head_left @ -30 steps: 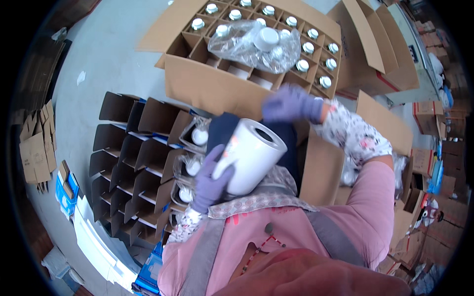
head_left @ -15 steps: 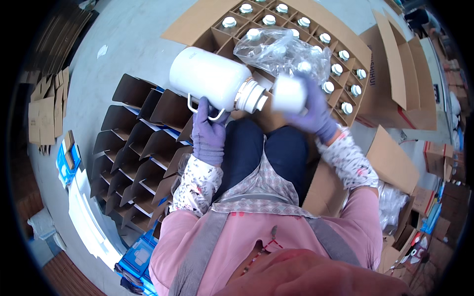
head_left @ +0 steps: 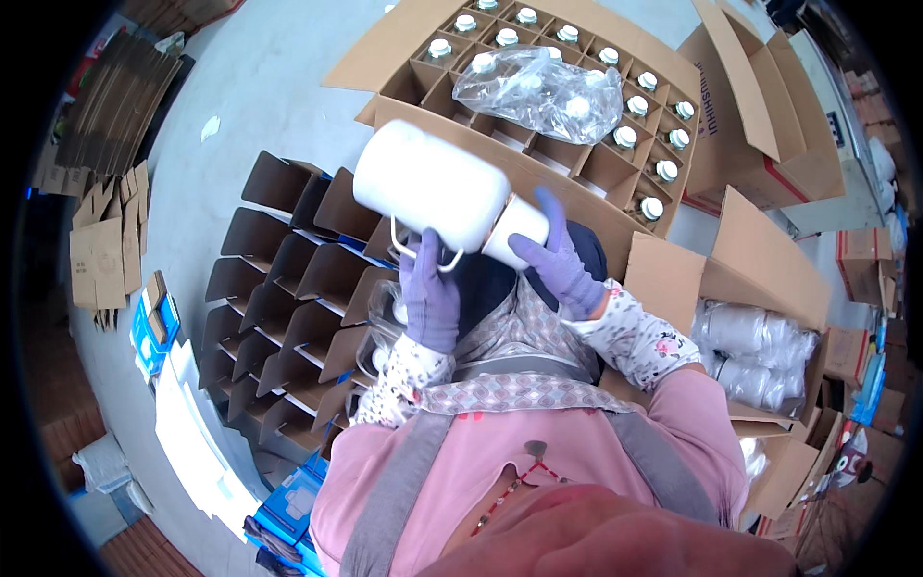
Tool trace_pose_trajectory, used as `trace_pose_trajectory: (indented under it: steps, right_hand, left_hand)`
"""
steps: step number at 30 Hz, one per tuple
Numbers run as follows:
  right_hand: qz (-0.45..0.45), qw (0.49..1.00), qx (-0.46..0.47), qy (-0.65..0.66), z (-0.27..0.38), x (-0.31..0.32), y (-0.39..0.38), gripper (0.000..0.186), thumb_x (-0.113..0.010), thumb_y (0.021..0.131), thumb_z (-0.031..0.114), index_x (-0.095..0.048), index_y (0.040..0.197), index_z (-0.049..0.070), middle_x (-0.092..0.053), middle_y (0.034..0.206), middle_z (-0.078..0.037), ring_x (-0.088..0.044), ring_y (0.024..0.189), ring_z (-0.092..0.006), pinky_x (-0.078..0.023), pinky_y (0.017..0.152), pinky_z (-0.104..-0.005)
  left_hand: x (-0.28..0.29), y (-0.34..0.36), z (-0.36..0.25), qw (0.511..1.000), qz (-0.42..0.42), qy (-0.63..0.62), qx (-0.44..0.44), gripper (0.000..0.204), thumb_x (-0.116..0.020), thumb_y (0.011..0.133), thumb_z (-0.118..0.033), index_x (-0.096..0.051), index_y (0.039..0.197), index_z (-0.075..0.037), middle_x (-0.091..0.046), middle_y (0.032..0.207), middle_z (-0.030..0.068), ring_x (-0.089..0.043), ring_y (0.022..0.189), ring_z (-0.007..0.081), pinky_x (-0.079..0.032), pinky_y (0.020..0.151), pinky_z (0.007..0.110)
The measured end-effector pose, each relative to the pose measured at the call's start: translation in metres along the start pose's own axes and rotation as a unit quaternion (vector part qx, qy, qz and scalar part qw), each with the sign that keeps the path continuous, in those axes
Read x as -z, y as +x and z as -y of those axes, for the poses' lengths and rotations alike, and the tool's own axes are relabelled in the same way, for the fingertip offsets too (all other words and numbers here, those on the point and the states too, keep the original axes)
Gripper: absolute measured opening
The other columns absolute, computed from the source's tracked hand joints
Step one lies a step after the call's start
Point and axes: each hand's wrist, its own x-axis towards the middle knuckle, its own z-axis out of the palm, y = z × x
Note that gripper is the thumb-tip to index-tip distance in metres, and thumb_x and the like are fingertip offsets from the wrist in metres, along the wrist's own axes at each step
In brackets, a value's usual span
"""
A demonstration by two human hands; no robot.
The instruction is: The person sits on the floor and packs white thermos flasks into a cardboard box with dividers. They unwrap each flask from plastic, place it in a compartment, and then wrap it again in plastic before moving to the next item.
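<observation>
In the head view, a large white plastic jug (head_left: 430, 195) is held tilted above the lap, in front of the divided carton (head_left: 538, 87) of capped bottles. Its wire handle is gripped from below by the gloved left hand (head_left: 431, 298), fingers curled about it. The jug's neck end is clasped by the gloved right hand (head_left: 560, 262). An empty cardboard divider grid (head_left: 279, 298) lies on the floor at the left.

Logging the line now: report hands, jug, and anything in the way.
Left hand grips white jug by its wire handle. Right hand on the cap. Jug tilted sideways above divided box of capped bottles. Plastic bag lies across several cells.
</observation>
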Motion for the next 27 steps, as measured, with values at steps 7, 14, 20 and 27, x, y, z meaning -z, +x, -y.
trace_pose_trajectory:
  steps: [7, 14, 20, 27]
  right_hand:
    - [-0.052, 0.996, -0.016, -0.07, 0.036, 0.017, 0.183, 0.099, -0.067, 0.081, 0.052, -0.019, 0.146, -0.006, -0.036, 0.143, -0.026, -0.039, 0.133, -0.0315, -0.032, 0.109, -0.0385]
    - [-0.197, 0.939, -0.083, -0.268, -0.048, 0.045, 0.348, 0.09, -0.076, 0.067, 0.029, -0.035, 0.143, 0.003, -0.053, 0.128, -0.028, -0.054, 0.119, -0.0326, -0.043, 0.099, -0.0386]
    - [-0.002, 0.838, 0.358, -0.411, -0.036, 0.089, 0.156, 0.046, -0.064, 0.077, 0.006, -0.059, 0.122, 0.005, -0.065, 0.1, -0.018, -0.062, 0.093, -0.0353, -0.047, 0.085, -0.0416]
    - [0.018, 0.889, 0.344, -0.303, 0.001, 0.108, 0.03, 0.032, -0.067, 0.07, -0.003, -0.063, 0.101, 0.005, -0.065, 0.099, -0.011, -0.061, 0.094, -0.0299, -0.049, 0.081, -0.0377]
  left_hand:
    - [0.009, -0.047, 0.003, 0.68, 0.18, -0.54, 0.463, 0.05, -0.067, 0.085, -0.012, -0.051, 0.13, 0.002, -0.064, 0.1, 0.0057, -0.059, 0.085, 0.0113, -0.05, 0.079, 0.026]
    - [0.021, 0.002, 0.02, 0.698, 0.409, -0.48, 0.34, 0.049, -0.073, 0.079, -0.017, -0.057, 0.122, -0.001, -0.058, 0.09, -0.0004, -0.054, 0.083, 0.0075, -0.047, 0.077, 0.026]
    - [-0.061, 0.105, 0.067, 0.94, 0.062, -0.262, 0.212, 0.118, -0.086, 0.062, -0.027, -0.009, 0.147, 0.005, -0.023, 0.148, 0.0243, -0.034, 0.133, 0.0318, -0.034, 0.108, 0.039]
    - [-0.104, 0.103, 0.04, 0.876, 0.189, -0.389, 0.211, 0.036, -0.063, 0.084, -0.015, -0.061, 0.117, 0.0, -0.066, 0.107, 0.0127, -0.063, 0.097, 0.0189, -0.05, 0.088, 0.031]
